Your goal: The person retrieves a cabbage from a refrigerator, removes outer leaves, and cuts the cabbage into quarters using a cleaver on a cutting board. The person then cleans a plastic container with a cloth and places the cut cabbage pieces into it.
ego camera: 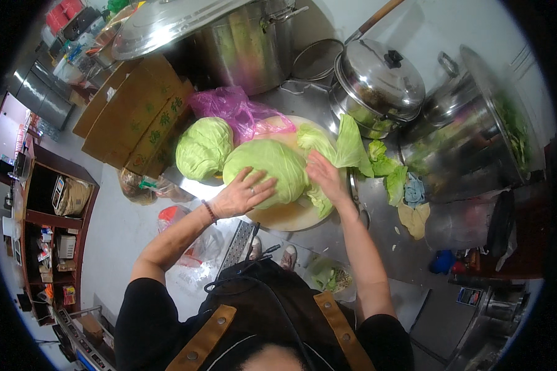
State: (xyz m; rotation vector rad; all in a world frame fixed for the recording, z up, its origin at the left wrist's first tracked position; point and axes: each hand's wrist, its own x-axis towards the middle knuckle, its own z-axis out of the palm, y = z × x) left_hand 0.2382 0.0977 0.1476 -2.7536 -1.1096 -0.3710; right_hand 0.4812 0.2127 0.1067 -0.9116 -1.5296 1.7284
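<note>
A large green cabbage (273, 157) lies on a round cutting board (283, 223) in front of me. My left hand (245, 194) rests on its left near side, palm down with the fingers spread. At the cabbage's right edge is my right hand (326, 177), its fingers extended against the head and nothing visibly pinched in them. Loose outer leaves (352, 146) lie beyond and beside that hand. A second cabbage (204, 149) sits to the left, touching the first or nearly so. Behind both spreads a crumpled pink plastic bag (220, 109).
A cardboard box (137, 120) stands at left. Steel pots line the back: a tall lidded stockpot (246, 51), a smaller lidded pot (380, 79) and a large pot (455, 134) at right. Torn leaves (394, 183) and cloths (414, 218) lie near it. A plastic bag of scraps (329, 276) is below.
</note>
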